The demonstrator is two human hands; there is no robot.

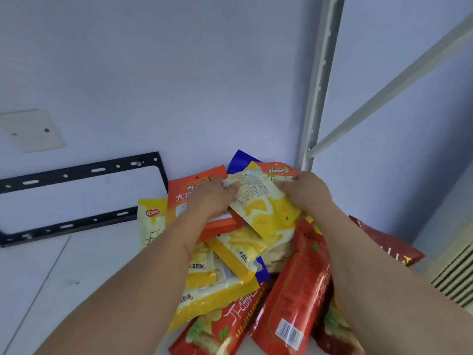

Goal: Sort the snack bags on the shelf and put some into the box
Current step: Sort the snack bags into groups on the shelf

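A: Starting at the left, what are you seeing on the shelf (84,265)?

B: A yellow and white bag (151,221) is standing at the pile's left edge, well apart from either hand. Next to it an orange bag (190,187) is leaning against the wall, and the left hand (212,198) is lying across its front.

A: Are the fingers gripping it?

B: No, I judge them to be pinching the left edge of the pale yellow bag (258,203) that is sitting on top of the heap, printed back facing up. The right hand (305,192) is curling round that same bag's right edge, so both hands are clamped on one packet.

A: How is it likely to handle?

B: Light, I'd say, and soft. The film is looking glossy and wrinkled, so it is probably slippery and crushable. Taking it by the flat sealed edges, as both hands are doing, seems safer than squeezing the puffed middle.

A: And further right?

B: More yellow bags (230,254) are lying slanted under the left forearm, a blue bag (242,160) is poking out behind, and long red bags (299,285) are sprawling toward the near edge under the right arm. A dark red bag (389,244) is sticking out at the far right.

A: Any box?

B: None is showing here.
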